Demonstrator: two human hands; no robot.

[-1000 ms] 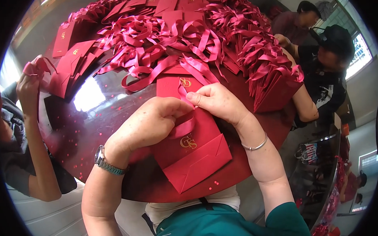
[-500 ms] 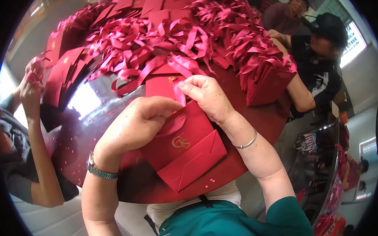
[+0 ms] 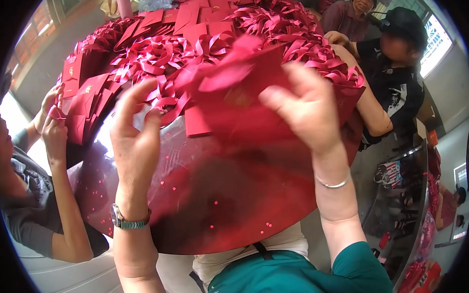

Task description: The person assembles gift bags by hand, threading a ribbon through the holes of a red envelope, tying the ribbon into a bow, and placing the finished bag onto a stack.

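A red paper gift bag [image 3: 233,113] with ribbon handles is in the air over the table, smeared by motion. My right hand [image 3: 316,110] is at the bag's right edge, thumb and fingers spread, also blurred; I see no firm grip. My left hand [image 3: 134,148] is raised left of the bag, fingers apart and holding nothing. Beyond the moving bag, another red bag [image 3: 195,122] lies on the table, partly hidden. Loops of pink-red ribbon [image 3: 155,53] cover the bags heaped behind it.
The dark glossy round table [image 3: 232,213] carries scattered small red dots. A stack of bags [image 3: 86,102] stands at left, near a co-worker's hands [image 3: 54,122] holding ribbon. At right, a person in a black cap [image 3: 405,75] reaches beside upright bags. A pink cup [image 3: 124,3] is at the back.
Both hands have let go of the ribbon and moved apart. The bag has left the table's near edge and swung away from me, upward. The left co-worker's hands are lower.
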